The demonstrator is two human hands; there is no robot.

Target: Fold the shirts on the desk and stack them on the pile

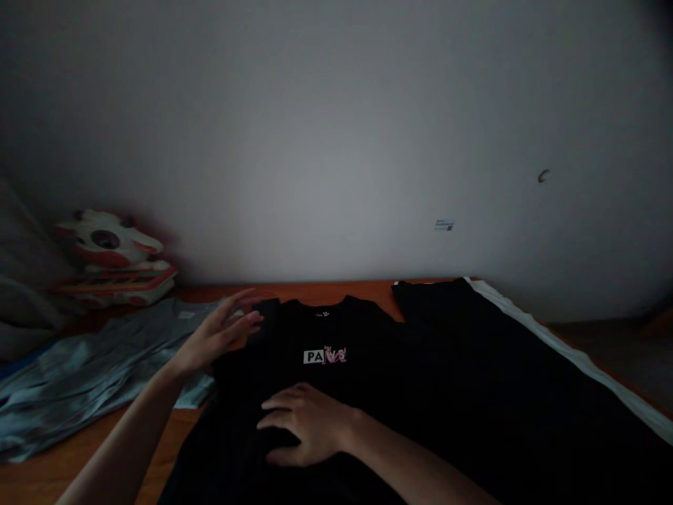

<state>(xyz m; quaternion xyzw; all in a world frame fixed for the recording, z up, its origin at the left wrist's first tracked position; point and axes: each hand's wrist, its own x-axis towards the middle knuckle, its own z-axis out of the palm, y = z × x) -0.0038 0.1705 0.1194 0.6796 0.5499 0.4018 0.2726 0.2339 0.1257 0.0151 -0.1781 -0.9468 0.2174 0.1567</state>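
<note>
A black T-shirt (326, 326) with a "PAWS" print on its chest lies spread out, neckline toward the wall. Above its left sleeve is my left hand (223, 333), fingers apart and holding nothing. My right hand (310, 424) is over the shirt's front below the print, palm down with fingers spread; whether it presses on the cloth I cannot tell. To the right lies black cloth that looks like trousers (499, 351), with a white stripe (557, 344) along its outer edge. Dark fabric blends together, so the border between the two garments is hard to see.
A grey long garment (120, 358) lies crumpled at the left on the orange-brown wooden surface (347, 287). Behind it stands a cow-shaped toy keyboard (116, 259). A pale wall (336, 140) closes off the back, with a small label and a hook mark at right.
</note>
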